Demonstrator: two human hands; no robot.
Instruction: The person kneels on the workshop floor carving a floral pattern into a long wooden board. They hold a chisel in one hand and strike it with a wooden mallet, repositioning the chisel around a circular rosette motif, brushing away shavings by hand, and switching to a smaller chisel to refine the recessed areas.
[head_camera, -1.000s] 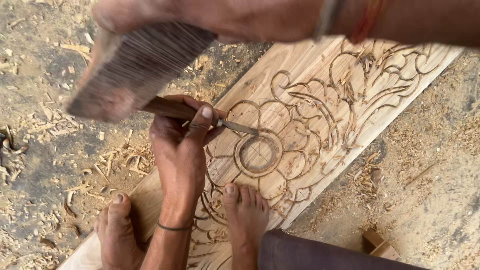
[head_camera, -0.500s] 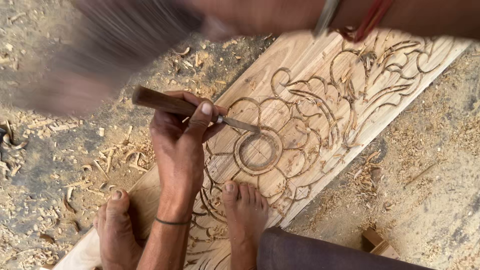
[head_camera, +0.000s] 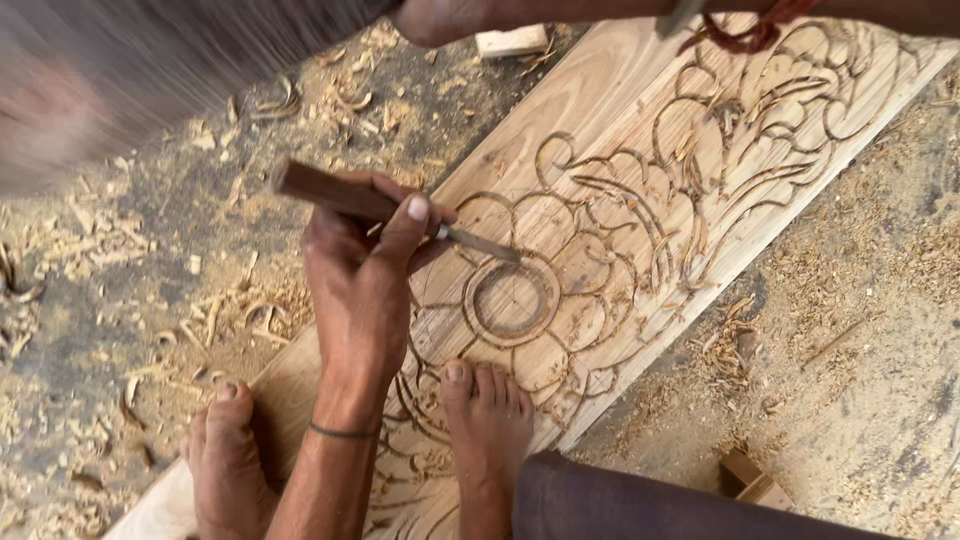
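Note:
My left hand (head_camera: 365, 280) grips a chisel (head_camera: 335, 195) by its dark wooden handle. The steel blade rests on the rim of a carved ring at the middle of a flower on a pale wooden plank (head_camera: 620, 130). My right hand (head_camera: 440, 18) shows at the top edge, closed around a wooden mallet (head_camera: 120, 80). The mallet is a blur at the upper left, above and clear of the chisel handle. Both my bare feet (head_camera: 490, 420) (head_camera: 225, 450) press on the plank's near end.
Wood shavings and sawdust cover the ground on both sides of the plank. A small pale wood block (head_camera: 512, 40) lies at the top, and another offcut (head_camera: 755, 480) lies at the lower right. My dark-trousered knee (head_camera: 650, 505) fills the bottom edge.
The mallet was down at the end of the chisel handle a second ago and has since swung up and left into a blur. The chisel hand has stayed on the ring.

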